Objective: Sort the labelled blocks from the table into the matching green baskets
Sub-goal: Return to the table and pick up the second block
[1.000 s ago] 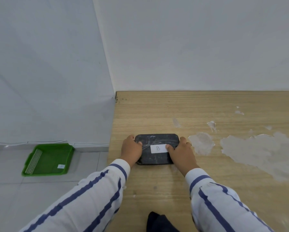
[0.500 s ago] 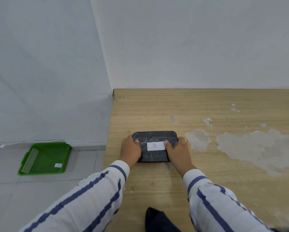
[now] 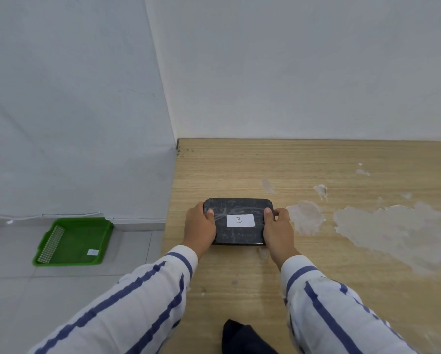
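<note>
Your left hand [image 3: 200, 229] and right hand [image 3: 278, 231] clamp the black block labelled B [image 3: 239, 221] on the wooden table [image 3: 342, 290]; a green basket [image 3: 73, 242] sits far left on the floor.

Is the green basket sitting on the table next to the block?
No, the green basket sits on the tiled floor left of the table, while the block lies on the tabletop between both hands.

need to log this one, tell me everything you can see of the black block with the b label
The black block is a flat dark slab with rounded corners and pale scuffs. A white label marked B sits on its top. It lies near the left edge of the wooden table; the left hand and right hand grip its short ends.
</note>
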`<state>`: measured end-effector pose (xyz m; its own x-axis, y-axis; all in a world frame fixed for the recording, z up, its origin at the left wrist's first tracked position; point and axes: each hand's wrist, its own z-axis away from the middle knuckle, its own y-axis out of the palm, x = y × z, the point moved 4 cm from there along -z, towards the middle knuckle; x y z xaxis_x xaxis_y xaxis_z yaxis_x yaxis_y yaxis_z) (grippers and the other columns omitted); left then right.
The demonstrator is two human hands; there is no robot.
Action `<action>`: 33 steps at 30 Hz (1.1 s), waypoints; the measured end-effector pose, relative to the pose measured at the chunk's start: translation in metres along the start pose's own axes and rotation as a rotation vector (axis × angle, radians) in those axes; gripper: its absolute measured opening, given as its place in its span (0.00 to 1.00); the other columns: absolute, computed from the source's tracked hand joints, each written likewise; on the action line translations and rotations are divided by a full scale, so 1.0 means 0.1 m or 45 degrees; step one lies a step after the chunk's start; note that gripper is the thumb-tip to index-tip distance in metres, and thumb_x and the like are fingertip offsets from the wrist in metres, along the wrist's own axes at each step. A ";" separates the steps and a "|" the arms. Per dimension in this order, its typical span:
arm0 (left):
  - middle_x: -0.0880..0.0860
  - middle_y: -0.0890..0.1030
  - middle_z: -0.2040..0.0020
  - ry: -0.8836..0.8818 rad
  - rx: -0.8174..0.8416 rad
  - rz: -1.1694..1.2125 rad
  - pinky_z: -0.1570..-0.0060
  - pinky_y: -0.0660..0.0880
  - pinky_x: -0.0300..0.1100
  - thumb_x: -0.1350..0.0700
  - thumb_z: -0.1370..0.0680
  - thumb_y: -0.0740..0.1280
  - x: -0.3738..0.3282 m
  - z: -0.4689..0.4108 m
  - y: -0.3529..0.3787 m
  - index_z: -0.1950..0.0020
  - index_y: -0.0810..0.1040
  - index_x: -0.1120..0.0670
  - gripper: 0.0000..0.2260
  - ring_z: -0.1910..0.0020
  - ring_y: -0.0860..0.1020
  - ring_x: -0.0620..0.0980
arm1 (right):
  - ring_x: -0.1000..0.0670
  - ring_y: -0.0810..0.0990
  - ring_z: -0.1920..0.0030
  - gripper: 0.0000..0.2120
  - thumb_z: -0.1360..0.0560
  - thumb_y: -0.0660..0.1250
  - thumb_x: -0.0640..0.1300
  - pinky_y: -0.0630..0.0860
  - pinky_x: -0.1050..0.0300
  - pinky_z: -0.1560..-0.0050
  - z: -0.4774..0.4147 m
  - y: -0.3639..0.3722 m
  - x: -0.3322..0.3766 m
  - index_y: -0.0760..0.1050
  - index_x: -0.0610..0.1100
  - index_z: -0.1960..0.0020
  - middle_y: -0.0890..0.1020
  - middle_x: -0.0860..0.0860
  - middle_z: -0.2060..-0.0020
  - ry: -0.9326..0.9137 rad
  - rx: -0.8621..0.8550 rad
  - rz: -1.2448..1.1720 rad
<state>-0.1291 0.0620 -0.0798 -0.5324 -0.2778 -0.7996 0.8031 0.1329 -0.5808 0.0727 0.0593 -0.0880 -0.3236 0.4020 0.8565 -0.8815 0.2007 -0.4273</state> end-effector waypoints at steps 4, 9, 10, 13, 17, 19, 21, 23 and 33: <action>0.56 0.77 0.43 0.062 0.016 -0.026 0.48 0.70 0.45 0.53 0.20 0.55 -0.10 -0.08 -0.07 0.39 0.73 0.56 0.14 0.44 0.75 0.55 | 0.45 0.76 0.56 0.13 0.21 0.56 0.55 0.73 0.49 0.55 -0.03 -0.04 0.10 0.65 0.46 0.44 0.76 0.48 0.57 -0.007 -0.014 -0.015; 0.58 0.75 0.37 0.138 -0.026 -0.121 0.44 0.66 0.44 0.49 0.19 0.51 -0.21 -0.20 -0.25 0.34 0.68 0.58 0.19 0.38 0.72 0.57 | 0.46 0.78 0.59 0.12 0.22 0.56 0.56 0.79 0.41 0.54 -0.07 -0.11 0.25 0.65 0.48 0.45 0.77 0.50 0.60 -0.048 -0.014 -0.034; 0.57 0.76 0.40 0.163 -0.040 -0.132 0.45 0.66 0.44 0.49 0.19 0.51 -0.22 -0.22 -0.28 0.36 0.70 0.57 0.18 0.39 0.73 0.56 | 0.45 0.79 0.58 0.13 0.22 0.56 0.56 0.80 0.40 0.55 -0.07 -0.12 0.27 0.65 0.48 0.45 0.77 0.50 0.60 -0.044 -0.012 -0.042; 0.56 0.75 0.39 0.178 -0.022 -0.197 0.41 0.67 0.47 0.48 0.19 0.50 -0.20 -0.25 -0.34 0.36 0.70 0.55 0.18 0.37 0.71 0.55 | 0.45 0.79 0.59 0.12 0.22 0.56 0.57 0.80 0.38 0.56 -0.07 -0.17 0.32 0.65 0.49 0.45 0.77 0.49 0.60 -0.038 -0.015 -0.066; 0.56 0.69 0.29 0.103 0.003 -0.272 0.32 0.63 0.52 0.48 0.19 0.49 -0.10 -0.20 -0.38 0.28 0.63 0.57 0.22 0.30 0.65 0.56 | 0.45 0.79 0.60 0.12 0.22 0.56 0.57 0.80 0.37 0.56 -0.03 -0.19 0.35 0.65 0.49 0.46 0.77 0.49 0.61 -0.049 -0.010 -0.060; 0.57 0.70 0.30 0.094 -0.001 -0.296 0.33 0.63 0.52 0.48 0.19 0.49 -0.07 -0.15 -0.40 0.29 0.64 0.57 0.22 0.31 0.66 0.57 | 0.45 0.79 0.59 0.12 0.22 0.56 0.57 0.80 0.37 0.55 0.00 -0.17 0.35 0.65 0.50 0.46 0.77 0.50 0.60 -0.050 0.008 -0.050; 0.58 0.72 0.32 0.090 -0.017 -0.312 0.35 0.64 0.52 0.48 0.19 0.49 -0.04 -0.11 -0.45 0.31 0.66 0.58 0.21 0.32 0.67 0.57 | 0.46 0.79 0.58 0.12 0.22 0.56 0.56 0.80 0.38 0.54 0.04 -0.14 0.36 0.65 0.49 0.46 0.76 0.51 0.60 -0.055 0.026 -0.045; 0.59 0.74 0.35 0.083 -0.040 -0.311 0.37 0.66 0.52 0.49 0.19 0.49 0.01 -0.07 -0.51 0.35 0.69 0.58 0.20 0.34 0.69 0.58 | 0.46 0.78 0.59 0.12 0.22 0.56 0.56 0.80 0.40 0.55 0.08 -0.10 0.39 0.65 0.49 0.46 0.77 0.50 0.60 -0.068 0.034 -0.045; 0.58 0.69 0.30 0.068 -0.071 -0.251 0.32 0.63 0.52 0.49 0.19 0.49 0.40 0.02 -1.15 0.29 0.64 0.57 0.22 0.30 0.65 0.57 | 0.47 0.78 0.61 0.11 0.22 0.56 0.56 0.81 0.40 0.58 0.56 0.45 0.66 0.65 0.50 0.47 0.76 0.51 0.61 -0.115 0.066 -0.014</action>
<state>-0.2419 0.0335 -0.0443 -0.6922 -0.2532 -0.6759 0.6668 0.1341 -0.7331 -0.0076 0.0453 -0.0348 -0.3416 0.3172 0.8847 -0.9011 0.1569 -0.4042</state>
